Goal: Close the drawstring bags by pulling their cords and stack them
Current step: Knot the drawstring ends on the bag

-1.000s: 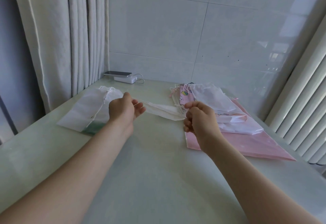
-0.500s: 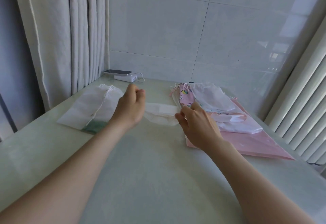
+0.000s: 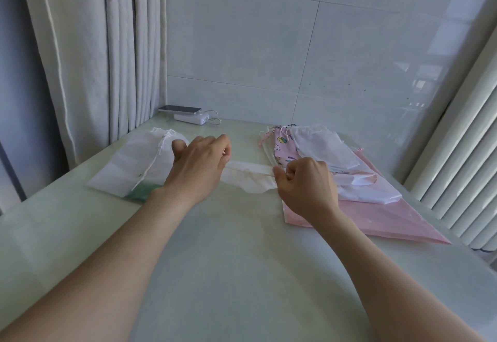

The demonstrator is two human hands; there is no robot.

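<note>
A small white drawstring bag (image 3: 248, 177) lies stretched on the pale table (image 3: 228, 261) between my hands. My left hand (image 3: 199, 164) grips its left end with curled fingers. My right hand (image 3: 305, 183) is curled and pinches its right end. To the left lies a stack of closed white bags (image 3: 137, 164) with a cord across it and a green patch at the near edge. On the right is a pile of bags (image 3: 330, 166), white and patterned pink, on top of a large pink bag (image 3: 382, 218).
A phone on a white power bank (image 3: 192, 115) with a cable sits at the back left corner. Curtains (image 3: 94, 59) hang on the left, a tiled wall stands behind, and a white radiator (image 3: 462, 166) runs along the right.
My right hand went from reaching with straighter fingers to a curled pinch on the bag's right end. The bag is now drawn out flat between both hands.
</note>
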